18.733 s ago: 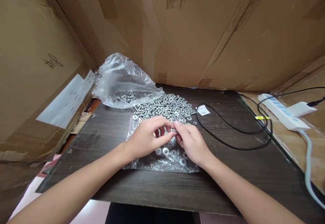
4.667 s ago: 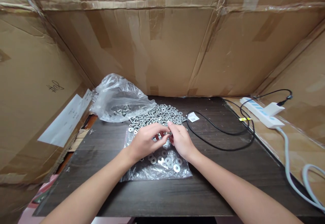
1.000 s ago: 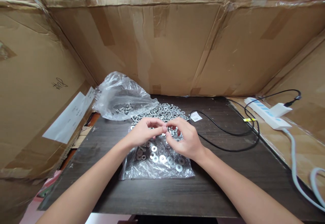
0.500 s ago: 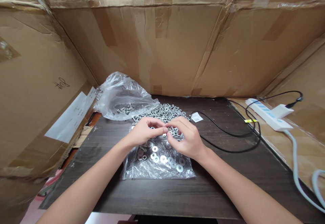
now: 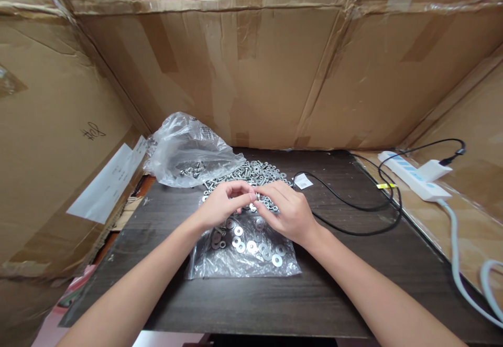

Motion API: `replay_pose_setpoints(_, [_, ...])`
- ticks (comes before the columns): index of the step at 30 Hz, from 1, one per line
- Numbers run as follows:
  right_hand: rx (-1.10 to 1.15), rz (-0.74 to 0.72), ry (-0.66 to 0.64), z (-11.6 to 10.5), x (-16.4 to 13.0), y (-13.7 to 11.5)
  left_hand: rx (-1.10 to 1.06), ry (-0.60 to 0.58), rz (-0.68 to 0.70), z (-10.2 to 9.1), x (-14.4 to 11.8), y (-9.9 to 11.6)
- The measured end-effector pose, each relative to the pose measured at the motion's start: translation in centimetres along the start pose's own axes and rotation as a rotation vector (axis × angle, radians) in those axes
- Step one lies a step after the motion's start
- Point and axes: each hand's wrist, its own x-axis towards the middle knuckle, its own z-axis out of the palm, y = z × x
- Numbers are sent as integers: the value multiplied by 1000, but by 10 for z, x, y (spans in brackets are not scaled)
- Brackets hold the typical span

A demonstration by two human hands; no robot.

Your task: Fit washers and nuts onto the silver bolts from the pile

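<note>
Both hands (image 5: 257,205) pinched around one small bolt (image 5: 257,197)

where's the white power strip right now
In the head view the power strip lies far right on cardboard beside the table, past the black cable.

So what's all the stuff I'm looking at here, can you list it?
table: one, dark wood, bearing everything
flat plastic bag: one, clear, under the hands
washers: many, silver, on the flat bag
screws and nuts: a heap, silver, behind the hands
crumpled plastic bag: one, clear, back left, some hardware inside
cable: one, black, looped at right
power strip: one, white, far right
cardboard walls: brown, all round
left hand: fingertips pinched on a small metal piece, hard to identify
right hand: fingertips meeting the left's
</note>
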Motion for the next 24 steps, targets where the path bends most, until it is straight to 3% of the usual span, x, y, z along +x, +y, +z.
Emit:
replay_pose_setpoints(5, [-142, -32, -35, -5, 2, 1, -55, -5, -48, 3, -1, -2])
replay_pose_setpoints(8, [-150, 37, -21, -4, 2, -3, 2, 17, -5, 10, -3, -1])
replay_pose_setpoints(10, [-40, 151, 3, -2, 1, -8, 113, 85, 101, 16, -6, 0])
replay_pose_setpoints(13, [276, 392, 9, 4, 1, -16, 401, 210, 376, 19, -9, -1])
replay_pose_setpoints(17, [645, 730, -62, 13, 0, -19, 744, 204, 672, 13, -9, -8])
replay_pose_setpoints(24, [841, 1060, -266, 15, 1, -12, 1035, 180, 749, 8, -8, -14])
